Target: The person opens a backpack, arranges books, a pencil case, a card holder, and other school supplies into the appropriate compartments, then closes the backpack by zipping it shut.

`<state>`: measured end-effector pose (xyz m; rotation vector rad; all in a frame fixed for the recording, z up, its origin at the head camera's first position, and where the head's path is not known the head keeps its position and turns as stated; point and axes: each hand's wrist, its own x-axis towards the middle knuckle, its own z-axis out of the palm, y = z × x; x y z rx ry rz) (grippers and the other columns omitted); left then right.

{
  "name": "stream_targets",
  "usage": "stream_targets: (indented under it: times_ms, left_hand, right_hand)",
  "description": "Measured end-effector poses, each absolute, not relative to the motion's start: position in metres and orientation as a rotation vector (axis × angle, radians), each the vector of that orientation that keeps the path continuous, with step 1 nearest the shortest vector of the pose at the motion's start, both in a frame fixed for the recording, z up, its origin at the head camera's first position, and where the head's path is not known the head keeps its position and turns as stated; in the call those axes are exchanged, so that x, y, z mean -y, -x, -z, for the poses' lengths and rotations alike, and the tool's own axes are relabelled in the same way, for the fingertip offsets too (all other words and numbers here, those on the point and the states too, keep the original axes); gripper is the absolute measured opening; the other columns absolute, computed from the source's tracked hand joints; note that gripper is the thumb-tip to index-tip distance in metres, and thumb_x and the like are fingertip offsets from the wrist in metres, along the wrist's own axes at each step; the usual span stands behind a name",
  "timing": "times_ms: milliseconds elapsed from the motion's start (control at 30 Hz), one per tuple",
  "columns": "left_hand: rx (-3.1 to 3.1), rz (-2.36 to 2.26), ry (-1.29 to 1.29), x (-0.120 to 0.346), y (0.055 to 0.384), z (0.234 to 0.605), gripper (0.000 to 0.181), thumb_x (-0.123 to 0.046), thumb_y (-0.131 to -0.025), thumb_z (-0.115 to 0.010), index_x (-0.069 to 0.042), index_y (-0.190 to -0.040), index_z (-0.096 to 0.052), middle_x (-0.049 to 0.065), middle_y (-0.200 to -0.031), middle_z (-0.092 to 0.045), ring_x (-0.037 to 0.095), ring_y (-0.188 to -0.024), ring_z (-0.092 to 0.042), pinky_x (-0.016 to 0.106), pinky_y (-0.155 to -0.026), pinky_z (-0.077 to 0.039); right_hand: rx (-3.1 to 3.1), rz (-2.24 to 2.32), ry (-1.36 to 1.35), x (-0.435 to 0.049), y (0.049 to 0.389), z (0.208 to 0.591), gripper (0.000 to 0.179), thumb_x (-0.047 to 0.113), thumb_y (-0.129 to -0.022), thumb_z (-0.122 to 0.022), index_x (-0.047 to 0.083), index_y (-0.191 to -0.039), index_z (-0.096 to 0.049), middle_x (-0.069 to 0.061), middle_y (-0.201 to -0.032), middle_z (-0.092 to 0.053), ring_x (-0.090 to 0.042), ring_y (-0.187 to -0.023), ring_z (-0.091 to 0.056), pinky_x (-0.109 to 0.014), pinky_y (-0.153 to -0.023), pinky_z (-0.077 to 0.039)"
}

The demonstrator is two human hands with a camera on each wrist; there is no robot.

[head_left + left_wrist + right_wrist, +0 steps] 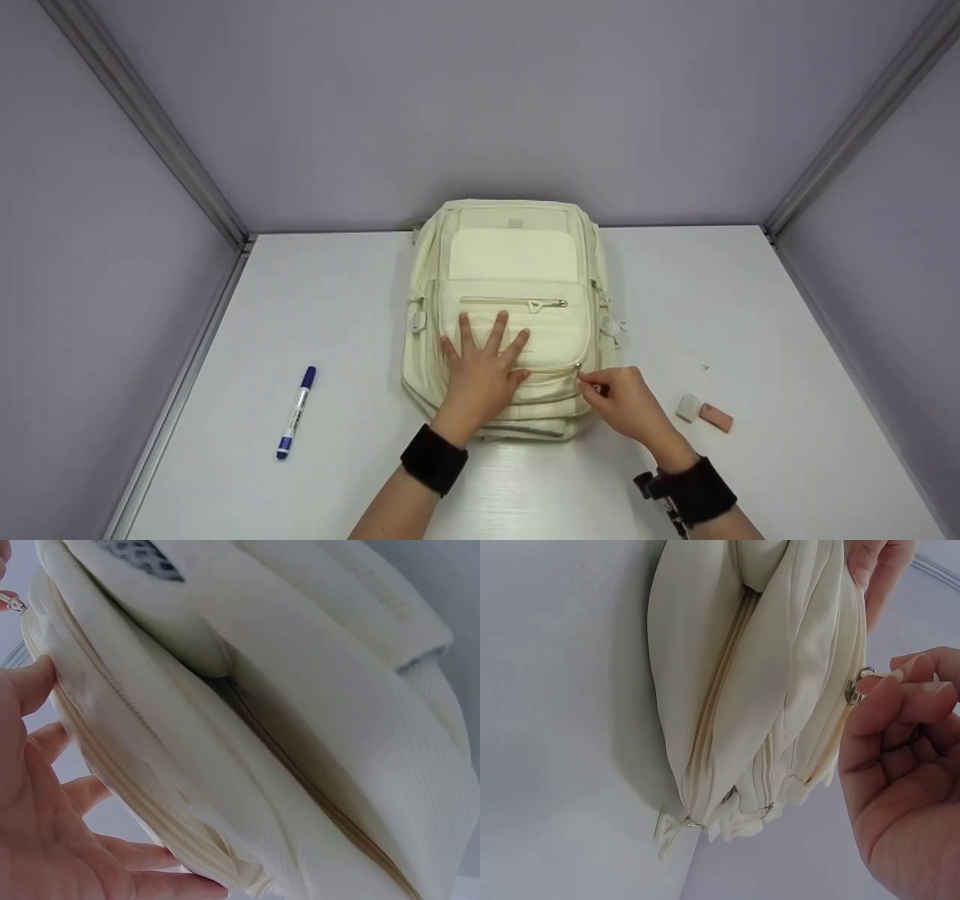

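A cream backpack (514, 255) lies on the white table, its zippered front facing up. My left hand (481, 379) presses flat on the lower front with fingers spread. In the left wrist view its fingertips (150, 856) rest along the bag's zippered edge. My right hand (626, 401) pinches a zipper pull (866, 675) at the right end of the lower front zipper (551, 370). The metal slider shows beside the right fingertips in the right wrist view. Higher up, another zipper (495, 301) runs across the front with its pull hanging at the right.
A blue-capped marker (297, 412) lies to the left of the bag. On the right are a greyish eraser-like piece (688, 408), a pink block (716, 418) and a tiny scrap (704, 367). Pale panels (517, 105) enclose the table (330, 300) at the back and sides.
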<state>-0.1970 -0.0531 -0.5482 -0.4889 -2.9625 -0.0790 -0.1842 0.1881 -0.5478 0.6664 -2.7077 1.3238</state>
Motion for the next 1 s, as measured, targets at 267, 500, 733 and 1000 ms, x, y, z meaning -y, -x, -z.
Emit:
stream_targets:
  times_ms: [267, 500, 733, 1000]
  left_hand:
    - [2.976, 0.051, 0.48, 0.053, 0.197, 0.546, 0.062, -0.061, -0.097, -0.045, -0.039, -0.153, -0.031, 0.001, -0.163, -0.014, 0.061, -0.138, -0.009, 0.076, -0.094, -0.029]
    - [2.972, 0.05, 0.465, 0.053, 0.197, 0.549, 0.063, -0.061, -0.096, -0.046, -0.039, -0.153, -0.031, 0.001, -0.163, -0.013, 0.061, -0.137, -0.009, 0.076, -0.094, -0.029]
    - [2.906, 0.003, 0.465, 0.051, 0.192, 0.552, 0.063, -0.06, -0.096, -0.047, -0.036, -0.152, -0.036, 0.004, -0.161, -0.022, 0.062, -0.134, -0.02, 0.073, -0.089, -0.038]
    - [2.614, 0.508, 0.454, 0.049, 0.181, 0.546, 0.023, -0.024, -0.09, -0.073, -0.01, -0.107, -0.072, 0.012, -0.12, -0.061, 0.035, -0.115, -0.055, 0.053, -0.091, -0.047]
  right_hand:
    - [2.704, -1.389, -0.731, -0.175, 0.179, 0.55, 0.013, -0.001, -0.09, -0.066, -0.003, -0.097, -0.077, 0.001, -0.071, -0.068, -0.002, -0.054, -0.048, -0.02, -0.048, -0.041]
    - [2.7, -1.394, -0.779, -0.158, 0.176, 0.551, 0.014, -0.001, -0.09, -0.065, -0.004, -0.097, -0.076, -0.007, -0.078, -0.072, -0.002, -0.054, -0.05, -0.021, -0.049, -0.044]
    - [2.654, -1.4, -0.776, -0.138, 0.17, 0.553, 0.013, 0.002, -0.093, -0.065, -0.002, -0.097, -0.076, -0.001, -0.071, -0.068, -0.001, -0.053, -0.049, -0.022, -0.048, -0.044]
    - [2.661, -1.463, -0.642, -0.133, 0.164, 0.552, 0.02, 0.007, -0.093, -0.067, -0.005, -0.107, -0.073, -0.003, -0.079, -0.071, -0.002, -0.055, -0.051, -0.021, -0.051, -0.045]
